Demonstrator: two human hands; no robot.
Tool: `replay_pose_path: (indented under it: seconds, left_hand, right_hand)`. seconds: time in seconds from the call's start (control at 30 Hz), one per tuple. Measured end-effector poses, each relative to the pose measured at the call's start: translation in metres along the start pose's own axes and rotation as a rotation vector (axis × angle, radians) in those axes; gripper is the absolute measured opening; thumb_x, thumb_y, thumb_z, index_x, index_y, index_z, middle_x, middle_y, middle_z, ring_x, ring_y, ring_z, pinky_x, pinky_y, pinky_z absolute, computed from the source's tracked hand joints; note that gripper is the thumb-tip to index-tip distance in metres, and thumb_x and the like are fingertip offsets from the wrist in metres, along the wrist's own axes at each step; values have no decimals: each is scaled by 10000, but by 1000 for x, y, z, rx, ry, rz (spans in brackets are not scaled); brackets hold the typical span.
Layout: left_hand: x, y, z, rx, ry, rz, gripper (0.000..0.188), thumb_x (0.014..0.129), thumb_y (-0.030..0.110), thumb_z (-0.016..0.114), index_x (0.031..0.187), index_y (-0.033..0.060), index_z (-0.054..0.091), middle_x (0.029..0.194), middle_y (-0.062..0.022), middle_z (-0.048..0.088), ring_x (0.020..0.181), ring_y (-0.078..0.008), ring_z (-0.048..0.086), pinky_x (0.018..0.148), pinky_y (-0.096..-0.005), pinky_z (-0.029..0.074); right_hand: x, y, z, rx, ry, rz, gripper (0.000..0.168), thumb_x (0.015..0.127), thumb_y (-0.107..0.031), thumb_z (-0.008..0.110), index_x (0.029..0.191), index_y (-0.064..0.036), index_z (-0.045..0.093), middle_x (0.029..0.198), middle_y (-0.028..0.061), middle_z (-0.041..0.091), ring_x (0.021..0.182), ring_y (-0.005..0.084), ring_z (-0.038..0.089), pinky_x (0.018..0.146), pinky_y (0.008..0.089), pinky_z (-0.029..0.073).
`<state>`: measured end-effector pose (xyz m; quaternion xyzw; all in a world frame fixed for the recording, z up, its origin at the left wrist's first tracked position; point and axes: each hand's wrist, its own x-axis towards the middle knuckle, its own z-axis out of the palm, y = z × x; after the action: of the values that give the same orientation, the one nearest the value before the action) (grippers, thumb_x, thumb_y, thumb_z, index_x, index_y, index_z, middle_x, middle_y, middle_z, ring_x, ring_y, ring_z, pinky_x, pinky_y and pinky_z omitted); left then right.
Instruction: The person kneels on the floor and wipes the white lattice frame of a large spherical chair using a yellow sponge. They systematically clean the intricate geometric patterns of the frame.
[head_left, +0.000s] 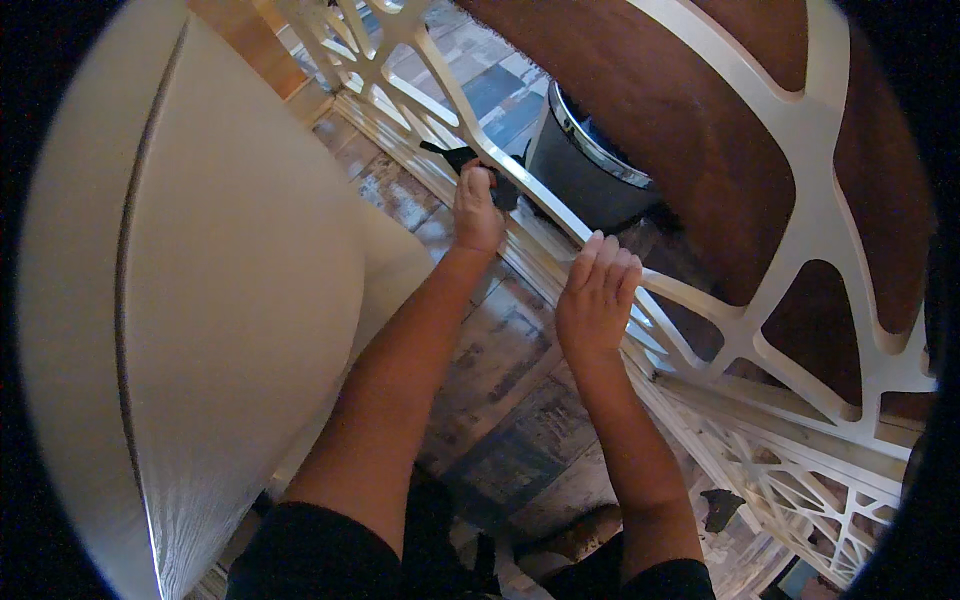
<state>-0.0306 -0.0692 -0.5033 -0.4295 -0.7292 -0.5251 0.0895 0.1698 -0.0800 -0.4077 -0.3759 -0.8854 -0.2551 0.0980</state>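
Note:
A cream lattice panel (814, 150) with curved cutouts stands across the right and top of the view. My right hand (600, 292) rests with its fingers curled over a lower bar of it. Farther up and to the left, my left hand (478, 206) is closed around a black tool with orange parts (504, 191), held close against the panel's lower edge; its kind cannot be told, as the hand hides part of it. Below both hands runs a cream grooved rail (405, 157) along the floor.
A large beige padded or cloth-covered form (240, 225) fills the left. Behind the panel stand a grey bin with a shiny rim (592, 172) and a brown surface (675, 150). Patterned floor tiles (495, 367) lie below. A dark scrap (721, 510) is at lower right, near another lattice panel (825, 495).

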Motion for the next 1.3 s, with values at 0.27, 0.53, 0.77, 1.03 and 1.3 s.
replay_pose_path:
  seconds: [0.27, 0.53, 0.77, 1.03, 1.3]
  left_hand:
    - [-6, -2, -48, -55, -101, -63, 277, 704, -91, 527, 934, 54, 471, 977, -189, 515, 956, -427, 515, 859, -436, 439]
    - [70, -16, -20, -40, 372, -375, 462, 715, -111, 544, 1157, -4, 461, 1193, -214, 470, 1145, -379, 452, 1041, -439, 342]
    - [41, -40, -3, 128, 192, -184, 331, 838, -32, 582, 1157, 56, 590, 1339, -188, 445, 1143, -379, 517, 982, -416, 433]
    - [7, -35, -18, 151, -55, -127, 296, 818, -34, 563, 1074, 40, 692, 1195, -208, 537, 1068, -392, 579, 923, -398, 481]
    - [-2, 1, -25, -78, -24, -437, 269, 833, 2, 560, 1083, -1, 659, 1012, -209, 648, 983, -358, 624, 909, -394, 484]
  right_hand:
    - [5, -5, 1, 191, 117, 46, 515, 800, -40, 557, 1273, 115, 425, 1217, 258, 507, 1113, 383, 501, 1064, 513, 304]
    - [71, -44, 4, 416, -21, 139, 645, 737, -135, 632, 1329, 58, 463, 1121, 155, 557, 935, 287, 532, 845, 447, 389]
    - [70, -49, 23, 267, 112, 71, 566, 808, -142, 581, 1345, 9, 480, 1103, 102, 564, 905, 230, 526, 767, 400, 402]
    - [70, -53, 27, 238, 213, 67, 562, 812, -141, 591, 1338, 23, 479, 1109, 119, 556, 879, 238, 512, 754, 408, 400]
    - [71, -53, 23, 247, 139, 37, 651, 792, -163, 618, 1379, 40, 423, 1166, 140, 534, 919, 256, 513, 783, 432, 400]
